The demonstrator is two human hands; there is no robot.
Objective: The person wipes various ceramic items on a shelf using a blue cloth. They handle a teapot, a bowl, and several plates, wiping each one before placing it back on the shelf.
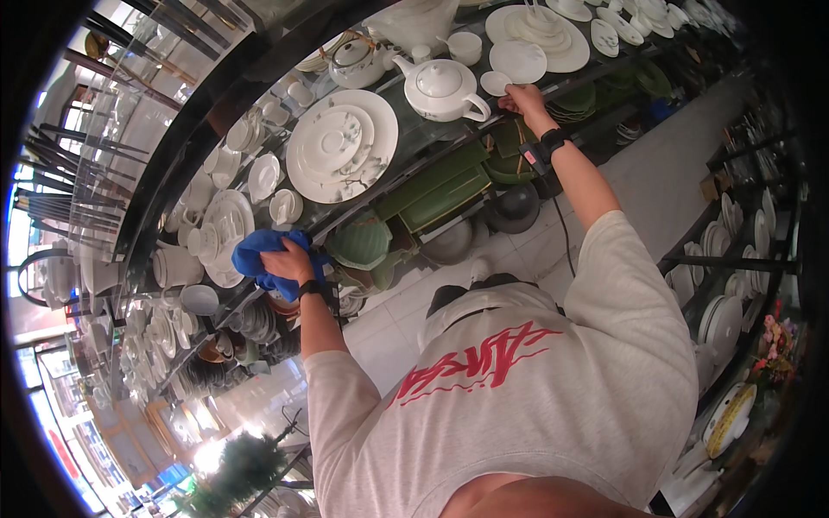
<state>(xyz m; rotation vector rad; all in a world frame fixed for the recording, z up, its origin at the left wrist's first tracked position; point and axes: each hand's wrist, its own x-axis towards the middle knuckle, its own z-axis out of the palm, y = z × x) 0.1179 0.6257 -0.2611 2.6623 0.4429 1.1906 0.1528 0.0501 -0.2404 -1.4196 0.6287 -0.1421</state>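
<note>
A bunched blue cloth (256, 252) is in my left hand (287, 260), at the shelf's front edge beside a stack of white plates (238, 217). My right hand (523, 102) pinches the near edge of a small white dish (495, 83); whether the dish is lifted or rests on the shelf I cannot tell. Left of that hand stands a white lidded teapot (440, 87), its handle towards the hand. Between my hands lies a stack of round white plates with a grey-green painted pattern (342, 146). A small white cup (285, 206) stands just beyond the blue cloth.
Green dishes and a rectangular green tray (447, 197) fill the lower shelf. More plates and a second teapot (356, 63) stand close together on the glass shelf. A dark cable (565, 233) hangs from my right wrist. Racks of white tableware (720, 324) are at the right.
</note>
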